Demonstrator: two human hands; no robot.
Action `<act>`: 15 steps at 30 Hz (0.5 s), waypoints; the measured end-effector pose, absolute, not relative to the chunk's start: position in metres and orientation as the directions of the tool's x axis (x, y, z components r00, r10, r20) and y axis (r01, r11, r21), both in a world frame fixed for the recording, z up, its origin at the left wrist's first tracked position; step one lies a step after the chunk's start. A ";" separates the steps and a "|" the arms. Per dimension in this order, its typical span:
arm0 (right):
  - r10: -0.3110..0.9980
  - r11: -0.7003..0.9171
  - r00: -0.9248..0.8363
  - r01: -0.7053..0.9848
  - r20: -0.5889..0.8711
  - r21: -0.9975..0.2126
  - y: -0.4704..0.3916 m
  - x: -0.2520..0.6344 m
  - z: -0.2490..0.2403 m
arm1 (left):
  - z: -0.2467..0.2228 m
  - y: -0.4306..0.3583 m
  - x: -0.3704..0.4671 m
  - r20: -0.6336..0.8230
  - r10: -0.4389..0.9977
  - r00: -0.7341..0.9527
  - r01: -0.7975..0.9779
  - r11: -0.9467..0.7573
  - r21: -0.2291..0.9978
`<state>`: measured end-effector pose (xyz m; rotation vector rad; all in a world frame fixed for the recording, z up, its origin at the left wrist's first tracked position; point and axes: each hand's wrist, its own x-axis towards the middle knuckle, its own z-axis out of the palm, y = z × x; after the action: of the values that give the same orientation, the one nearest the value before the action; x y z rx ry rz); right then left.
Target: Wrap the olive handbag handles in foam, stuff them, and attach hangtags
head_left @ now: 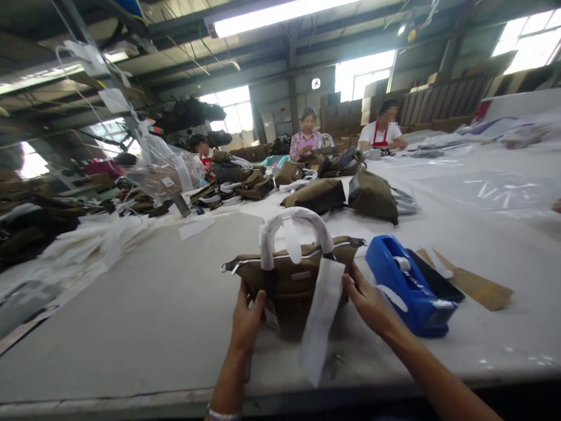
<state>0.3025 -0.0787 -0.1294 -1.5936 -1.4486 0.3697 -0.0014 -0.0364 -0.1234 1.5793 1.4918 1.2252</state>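
Left hand: in the head view, fingers partly curled, gripping the left end of the bag, thumb at its front.
Right hand: fingers bent round the right end, thumb beside the white strip; cannot tell whether it pinches that too.
Brown bag: between both hands' fingers, above the table; probably light and soft-sided, best held low at both ends.
Wrapped handles: above the fingers, arched; the covering may slip.
Blue tape dispenser: just right of the right fingers.
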 end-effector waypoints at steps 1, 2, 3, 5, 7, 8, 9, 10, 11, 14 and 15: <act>0.905 0.085 0.260 0.663 0.336 -0.744 -0.077 0.303 -0.124 | -0.113 -0.040 0.000 0.200 0.975 -0.100 0.439 -0.137 0.888; 0.910 0.046 0.263 0.703 0.320 -0.710 -0.077 0.306 -0.117 | -0.102 -0.045 0.000 0.214 0.969 -0.123 0.510 -0.123 0.852; 0.915 0.007 0.265 0.744 0.304 -0.669 -0.077 0.308 -0.109 | -0.091 -0.051 -0.001 0.235 0.962 -0.137 0.590 -0.111 0.800; 0.928 -0.036 0.240 0.819 0.284 -0.573 -0.077 0.314 -0.093 | -0.073 -0.061 -0.003 0.246 0.962 -0.115 0.743 -0.081 0.665; 0.946 -0.061 0.209 0.865 0.248 -0.498 -0.076 0.316 -0.083 | -0.064 -0.065 -0.006 0.149 0.988 -0.048 0.841 -0.040 0.540; 0.949 -0.078 0.209 0.880 0.236 -0.468 -0.074 0.316 -0.080 | -0.064 -0.065 -0.007 0.077 0.997 -0.020 0.873 -0.020 0.487; 0.948 -0.088 0.211 0.893 0.238 -0.441 -0.073 0.314 -0.080 | -0.066 -0.063 -0.008 0.031 0.999 -0.008 0.894 -0.007 0.448; 0.943 -0.079 0.205 0.904 0.263 -0.419 -0.071 0.312 -0.080 | -0.069 -0.061 -0.009 0.037 0.999 -0.010 0.904 -0.007 0.427; 0.935 -0.040 0.178 0.912 0.306 -0.408 -0.069 0.310 -0.082 | -0.073 -0.058 -0.009 0.100 0.995 -0.012 0.908 -0.031 0.419; 0.892 0.228 -0.024 0.885 0.451 -0.405 -0.063 0.306 -0.082 | -0.075 -0.046 -0.009 0.406 0.911 0.076 0.874 -0.256 0.413; 0.869 0.327 -0.103 0.855 0.485 -0.403 -0.062 0.305 -0.079 | -0.071 -0.042 -0.007 0.453 0.876 0.166 0.836 -0.368 0.406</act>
<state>0.3054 -0.0622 -0.0794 -1.5140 -1.9385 0.0269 -0.0074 -0.0416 -0.0713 2.3505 1.7288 0.9846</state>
